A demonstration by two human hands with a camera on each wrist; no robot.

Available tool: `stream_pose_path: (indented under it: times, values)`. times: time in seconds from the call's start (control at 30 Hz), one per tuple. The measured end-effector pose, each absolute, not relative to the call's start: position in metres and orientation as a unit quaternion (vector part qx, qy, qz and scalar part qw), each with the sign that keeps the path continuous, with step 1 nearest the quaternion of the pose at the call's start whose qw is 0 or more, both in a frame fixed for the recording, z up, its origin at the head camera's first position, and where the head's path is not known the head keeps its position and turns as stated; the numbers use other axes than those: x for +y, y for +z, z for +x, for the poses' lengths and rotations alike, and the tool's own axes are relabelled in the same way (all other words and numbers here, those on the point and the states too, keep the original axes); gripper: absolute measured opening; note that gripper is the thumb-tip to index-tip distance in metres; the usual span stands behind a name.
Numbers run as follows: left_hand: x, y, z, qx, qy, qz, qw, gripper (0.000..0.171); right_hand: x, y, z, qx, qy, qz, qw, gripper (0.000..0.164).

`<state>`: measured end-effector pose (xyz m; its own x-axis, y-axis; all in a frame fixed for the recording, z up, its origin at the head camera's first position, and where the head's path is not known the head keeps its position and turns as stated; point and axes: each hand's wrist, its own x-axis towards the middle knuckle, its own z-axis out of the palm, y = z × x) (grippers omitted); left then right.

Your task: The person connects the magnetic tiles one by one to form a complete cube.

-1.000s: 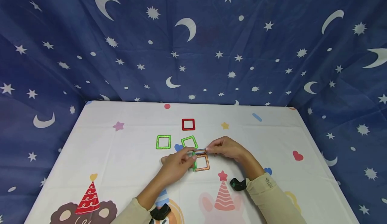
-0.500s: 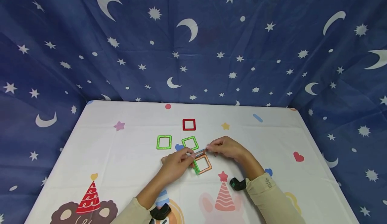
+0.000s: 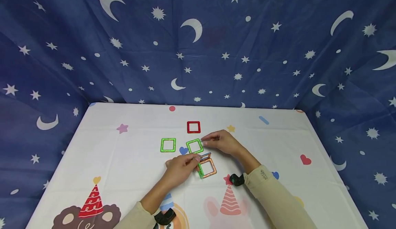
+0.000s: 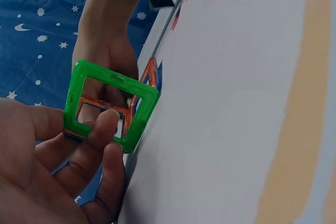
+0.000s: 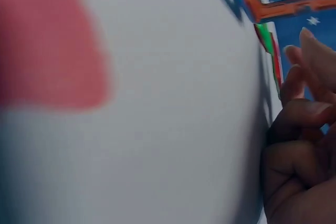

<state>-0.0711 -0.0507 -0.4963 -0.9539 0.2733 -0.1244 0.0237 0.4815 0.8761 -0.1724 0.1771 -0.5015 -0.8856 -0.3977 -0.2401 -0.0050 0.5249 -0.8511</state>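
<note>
Left grip (image 3: 182,167) pinches joined frames (image 4: 118,80); empty right grip (image 3: 223,142) beside flat green tile (image 3: 193,141); red tile (image 3: 193,122) beyond.

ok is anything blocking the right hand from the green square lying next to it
Nothing visible: the right hand is beside the right edge of the green square; whether they touch is unclear. The joined squares in the left hand sit lower in view, off that path.

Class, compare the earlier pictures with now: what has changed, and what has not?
The right hand let go of the joined frames and moved forward and leftward to beside the angled green frame. The joined frames turned slightly anticlockwise. The left hand still holds them; the red frame and the other green frame stayed put.
</note>
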Motion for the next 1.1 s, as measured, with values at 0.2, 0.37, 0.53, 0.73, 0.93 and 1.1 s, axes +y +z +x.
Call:
stream_pose_path:
  times: [0.2, 0.37, 0.53, 0.73, 0.93, 1.1]
  values:
    - [-0.049, -0.493, -0.071, 0.853, 0.497, 0.086, 0.132, 0.028, 0.158, -0.5, -0.187, 0.866, -0.428, -0.147, 0.211, 0.026]
    - [-0.049, -0.492, -0.071, 0.852, 0.498, 0.085, 0.137, 0.029, 0.151, -0.499, -0.192, 0.876, -0.413, -0.131, 0.211, 0.023]
    - [-0.05, -0.493, -0.072, 0.852, 0.499, 0.083, 0.135, 0.029, 0.148, -0.501, -0.192, 0.883, -0.405, -0.126, 0.201, 0.019]
    - [-0.05, -0.494, -0.071, 0.852, 0.499, 0.082, 0.135, 0.029, 0.145, -0.497, -0.191, 0.893, -0.385, -0.124, 0.198, 0.017]
    - [-0.05, -0.494, -0.071, 0.854, 0.496, 0.087, 0.129, 0.025, 0.144, -0.49, -0.19, 0.914, -0.333, -0.139, 0.186, 0.019]
    - [-0.049, -0.494, -0.071, 0.852, 0.5, 0.089, 0.127, 0.022, 0.152, -0.489, -0.188, 0.916, -0.327, -0.14, 0.184, 0.023]
